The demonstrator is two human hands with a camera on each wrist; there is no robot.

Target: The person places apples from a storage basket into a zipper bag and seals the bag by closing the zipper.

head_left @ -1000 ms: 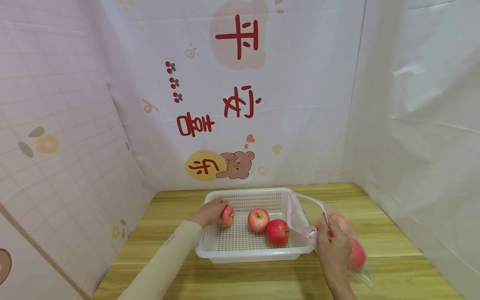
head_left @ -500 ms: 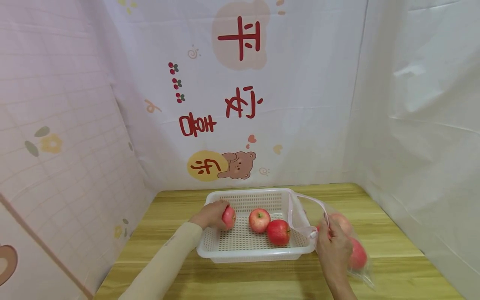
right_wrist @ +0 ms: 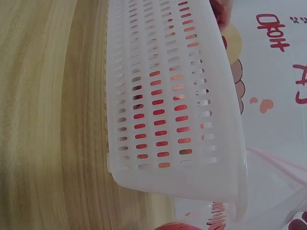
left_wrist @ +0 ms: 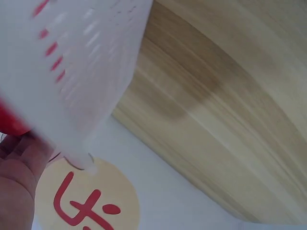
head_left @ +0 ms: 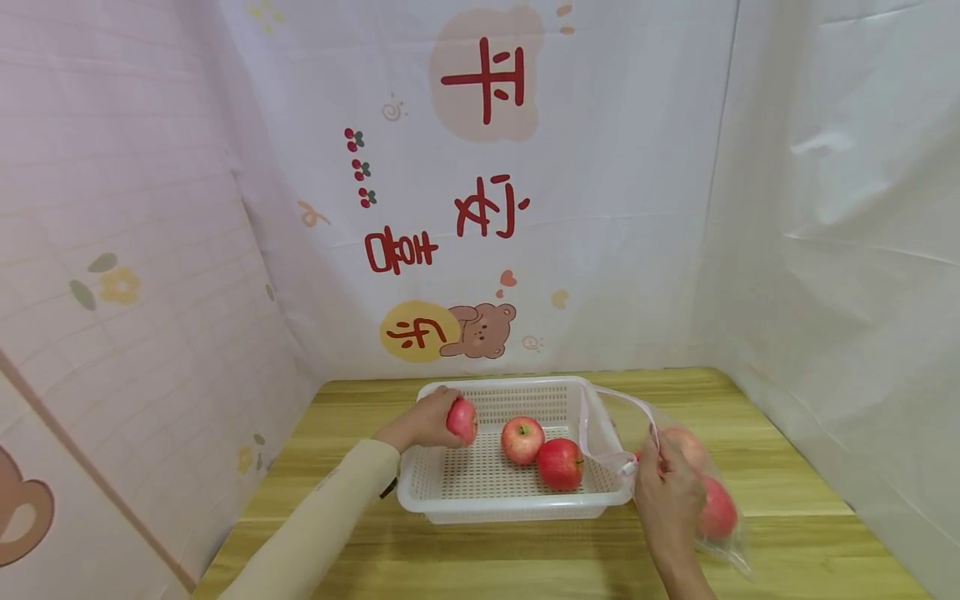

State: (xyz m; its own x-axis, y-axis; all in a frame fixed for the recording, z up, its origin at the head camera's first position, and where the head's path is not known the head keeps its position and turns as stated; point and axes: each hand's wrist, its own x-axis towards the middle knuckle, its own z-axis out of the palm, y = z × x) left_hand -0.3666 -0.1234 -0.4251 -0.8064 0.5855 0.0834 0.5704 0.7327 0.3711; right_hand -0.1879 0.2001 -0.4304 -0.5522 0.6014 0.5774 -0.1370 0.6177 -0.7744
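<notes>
My left hand [head_left: 431, 418] grips a red apple [head_left: 463, 422] at the left end of a white plastic basket [head_left: 517, 506]. In the left wrist view, the fingers [left_wrist: 29, 153] lie against the apple [left_wrist: 9, 122] beyond the basket's slotted wall. Two more apples sit side by side in the basket, a paler one [head_left: 522, 439] and a deep red one [head_left: 560, 464]. My right hand [head_left: 671, 497] pinches the pink-edged mouth of a clear zip bag [head_left: 737, 550], whose opening hangs over the basket's right rim. Several apples [head_left: 718, 508] lie inside the bag, partly hidden by that hand.
The basket stands on a wood-grain table [head_left: 525, 554]. White printed cloth [head_left: 622, 208] hangs behind and on both sides, with red characters and a cartoon bear [head_left: 486, 332]. Slots in the basket wall [right_wrist: 206, 182] show red apples in the right wrist view.
My left hand has lifted its apple slightly up inside the basket's left end. The right hand keeps its hold on the bag. The whole head view has shifted slightly.
</notes>
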